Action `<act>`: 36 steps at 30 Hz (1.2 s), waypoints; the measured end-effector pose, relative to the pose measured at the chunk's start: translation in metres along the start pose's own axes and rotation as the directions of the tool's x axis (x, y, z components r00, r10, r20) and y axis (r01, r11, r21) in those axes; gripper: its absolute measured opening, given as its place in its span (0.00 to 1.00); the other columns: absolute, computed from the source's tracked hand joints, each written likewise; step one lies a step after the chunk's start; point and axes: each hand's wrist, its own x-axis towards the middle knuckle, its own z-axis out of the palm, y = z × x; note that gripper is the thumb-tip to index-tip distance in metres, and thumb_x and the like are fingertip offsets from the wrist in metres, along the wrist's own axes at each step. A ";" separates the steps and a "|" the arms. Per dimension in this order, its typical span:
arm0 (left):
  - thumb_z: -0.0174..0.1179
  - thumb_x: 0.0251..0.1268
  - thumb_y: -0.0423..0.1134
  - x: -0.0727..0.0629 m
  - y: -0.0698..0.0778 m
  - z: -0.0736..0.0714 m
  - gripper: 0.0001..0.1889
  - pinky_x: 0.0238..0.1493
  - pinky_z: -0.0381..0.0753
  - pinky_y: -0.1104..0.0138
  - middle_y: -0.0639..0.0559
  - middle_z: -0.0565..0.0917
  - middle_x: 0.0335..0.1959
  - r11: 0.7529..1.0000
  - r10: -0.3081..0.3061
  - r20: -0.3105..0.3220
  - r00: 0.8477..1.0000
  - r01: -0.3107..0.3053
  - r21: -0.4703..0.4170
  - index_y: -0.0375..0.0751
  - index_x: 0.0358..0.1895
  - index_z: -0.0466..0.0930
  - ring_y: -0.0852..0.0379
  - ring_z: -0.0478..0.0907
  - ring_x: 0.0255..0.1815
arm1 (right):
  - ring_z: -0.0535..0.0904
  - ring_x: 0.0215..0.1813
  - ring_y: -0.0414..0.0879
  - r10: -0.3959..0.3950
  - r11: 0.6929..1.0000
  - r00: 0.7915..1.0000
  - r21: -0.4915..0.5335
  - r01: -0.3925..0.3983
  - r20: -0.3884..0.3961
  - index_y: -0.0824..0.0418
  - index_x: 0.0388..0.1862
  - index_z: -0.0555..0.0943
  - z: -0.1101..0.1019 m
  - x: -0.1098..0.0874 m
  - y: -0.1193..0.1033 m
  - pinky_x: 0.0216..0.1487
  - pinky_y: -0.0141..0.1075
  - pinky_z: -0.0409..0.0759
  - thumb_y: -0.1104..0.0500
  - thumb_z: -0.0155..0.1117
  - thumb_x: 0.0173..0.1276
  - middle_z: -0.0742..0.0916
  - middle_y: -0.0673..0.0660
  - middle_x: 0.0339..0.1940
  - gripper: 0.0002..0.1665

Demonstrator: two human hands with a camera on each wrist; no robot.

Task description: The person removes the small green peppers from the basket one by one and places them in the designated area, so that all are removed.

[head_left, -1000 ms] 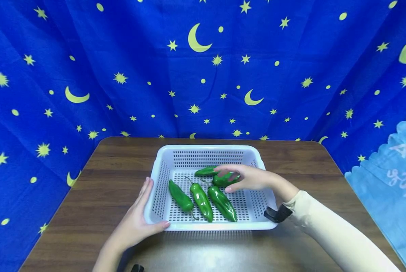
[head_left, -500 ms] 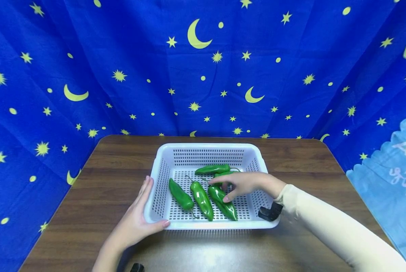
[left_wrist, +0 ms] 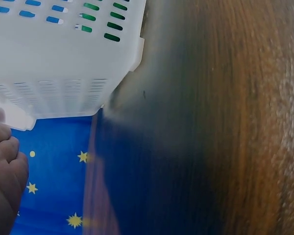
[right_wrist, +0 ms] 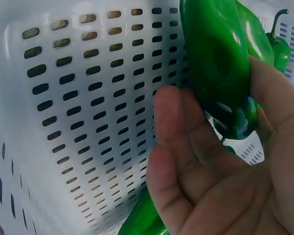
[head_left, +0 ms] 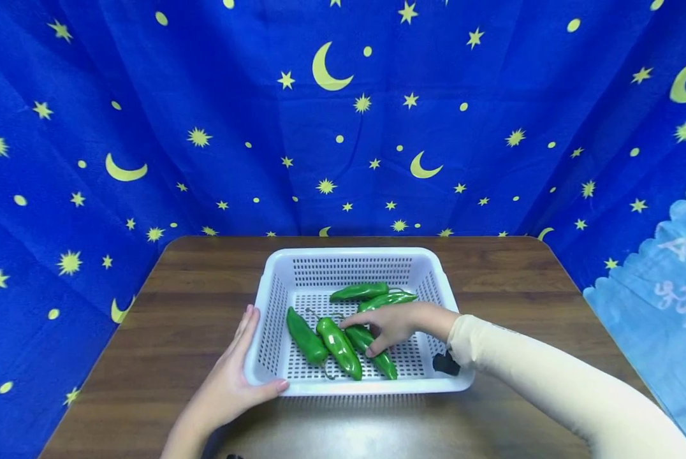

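Observation:
A white slotted plastic basket (head_left: pixel 354 387) holds several glossy green peppers. My left hand (head_left: pixel 228 386) rests at its near left corner, thumb along the front rim and straight fingers against the left side; in the left wrist view part of that hand (left_wrist: pixel 7 178) shows by the basket's outer wall. Inside the basket, my right hand (head_left: pixel 397 322) pinches a green pepper (head_left: pixel 384 364) between thumb and fingers, and partly covers it. The right wrist view shows this pepper (right_wrist: pixel 215 58) between the thumb and the fingers.
Two peppers lie left of the right hand, a left pepper (head_left: pixel 305 338) and a middle pepper (head_left: pixel 339 349). Behind it lie a back pepper (head_left: pixel 359 292) and another pepper (head_left: pixel 389 299). The basket stands on a brown wooden table (head_left: pixel 205 280), before a blue star-patterned curtain (head_left: pixel 343 115).
My right hand has moved left and toward me, from over the back peppers onto the near right pepper. The middle pepper has shifted slightly left. My left hand stays at the basket's corner.

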 end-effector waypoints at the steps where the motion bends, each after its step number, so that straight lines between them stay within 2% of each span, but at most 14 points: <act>1: 0.77 0.45 0.57 0.000 0.000 0.001 0.65 0.71 0.55 0.32 0.47 0.39 0.83 1.000 0.001 -0.001 1.000 -0.001 -0.002 0.51 0.82 0.40 0.32 0.44 0.81 | 0.77 0.59 0.41 0.004 1.000 1.000 0.001 -0.004 0.003 0.31 0.75 0.62 0.001 0.000 0.000 0.67 0.43 0.75 0.48 0.71 0.63 0.76 0.48 0.69 0.45; 6: 0.78 0.43 0.57 -0.003 0.001 0.002 0.66 0.70 0.55 0.32 0.44 0.40 0.83 1.000 0.014 -0.013 1.000 -0.014 -0.004 0.49 0.81 0.41 0.31 0.44 0.80 | 0.75 0.62 0.43 0.028 1.000 1.000 0.000 -0.028 -0.005 0.31 0.75 0.62 0.001 -0.003 0.001 0.69 0.45 0.74 0.47 0.71 0.64 0.75 0.48 0.70 0.44; 9: 0.78 0.42 0.56 -0.005 0.000 0.003 0.66 0.70 0.55 0.31 0.42 0.41 0.83 1.000 0.026 -0.023 0.999 -0.026 -0.003 0.47 0.81 0.42 0.30 0.45 0.80 | 0.74 0.61 0.44 0.007 1.000 0.999 0.024 -0.006 -0.033 0.33 0.75 0.63 -0.003 -0.007 0.001 0.67 0.45 0.74 0.48 0.70 0.64 0.76 0.49 0.67 0.43; 11: 0.78 0.42 0.56 -0.005 0.000 0.003 0.66 0.70 0.55 0.31 0.43 0.41 0.83 1.000 0.026 -0.024 0.999 -0.026 -0.004 0.47 0.81 0.42 0.30 0.45 0.80 | 0.74 0.60 0.43 -0.015 0.999 0.998 0.050 0.019 -0.067 0.35 0.75 0.63 -0.008 -0.011 0.001 0.66 0.44 0.75 0.49 0.70 0.65 0.76 0.49 0.66 0.42; 15: 0.78 0.42 0.57 -0.005 -0.001 0.002 0.66 0.70 0.55 0.31 0.44 0.40 0.83 1.000 0.012 -0.020 1.000 -0.012 -0.007 0.49 0.81 0.41 0.31 0.45 0.80 | 0.76 0.54 0.44 -0.077 0.983 0.988 0.156 0.097 -0.133 0.39 0.76 0.63 -0.022 -0.021 0.000 0.56 0.41 0.80 0.51 0.69 0.66 0.77 0.49 0.61 0.41; 20: 0.78 0.42 0.56 -0.005 -0.002 0.002 0.66 0.69 0.56 0.30 0.42 0.41 0.83 1.000 0.023 -0.026 0.999 -0.023 0.003 0.48 0.81 0.41 0.30 0.46 0.80 | 0.79 0.53 0.47 -0.153 0.942 0.959 0.257 0.215 -0.240 0.41 0.77 0.61 -0.043 -0.037 0.000 0.49 0.38 0.83 0.53 0.67 0.68 0.79 0.54 0.61 0.41; 23: 0.78 0.42 0.56 -0.004 -0.001 0.002 0.66 0.69 0.56 0.30 0.42 0.41 0.83 1.000 0.030 -0.028 0.999 -0.029 0.007 0.47 0.81 0.42 0.30 0.46 0.79 | 0.81 0.51 0.50 -0.153 0.912 0.940 0.322 0.252 -0.303 0.45 0.77 0.60 -0.053 -0.048 0.003 0.46 0.39 0.86 0.54 0.67 0.69 0.79 0.58 0.59 0.42; 26: 0.78 0.41 0.56 -0.004 0.001 0.001 0.66 0.69 0.56 0.31 0.42 0.42 0.83 0.999 0.032 -0.028 0.999 -0.032 0.002 0.47 0.81 0.42 0.30 0.46 0.79 | 0.83 0.47 0.51 -0.134 0.902 0.924 0.343 0.264 -0.359 0.48 0.78 0.59 -0.060 -0.059 0.007 0.45 0.40 0.87 0.55 0.66 0.69 0.81 0.60 0.56 0.42; 28: 0.79 0.41 0.55 -0.004 0.003 0.001 0.66 0.69 0.56 0.31 0.41 0.42 0.83 0.999 0.039 -0.028 0.999 -0.039 -0.005 0.47 0.81 0.42 0.29 0.46 0.79 | 0.84 0.45 0.51 -0.116 0.899 0.916 0.351 0.261 -0.383 0.47 0.78 0.58 -0.063 -0.067 0.010 0.45 0.41 0.87 0.55 0.66 0.69 0.82 0.61 0.54 0.43; 33: 0.79 0.40 0.55 -0.004 0.004 0.000 0.67 0.69 0.56 0.31 0.42 0.42 0.83 0.999 0.041 -0.027 0.999 -0.041 -0.011 0.47 0.81 0.42 0.30 0.46 0.80 | 0.85 0.44 0.51 -0.049 0.890 0.907 0.394 0.230 -0.419 0.37 0.77 0.58 -0.067 -0.085 0.022 0.49 0.45 0.86 0.52 0.67 0.69 0.84 0.59 0.53 0.42; 36: 0.79 0.40 0.55 -0.004 0.004 0.001 0.67 0.69 0.56 0.31 0.42 0.42 0.83 0.999 0.040 -0.027 0.999 -0.040 -0.011 0.47 0.81 0.42 0.30 0.46 0.80 | 0.85 0.45 0.52 -0.030 0.887 0.898 0.403 0.227 -0.440 0.36 0.76 0.58 -0.068 -0.096 0.030 0.51 0.46 0.84 0.51 0.66 0.69 0.85 0.58 0.53 0.41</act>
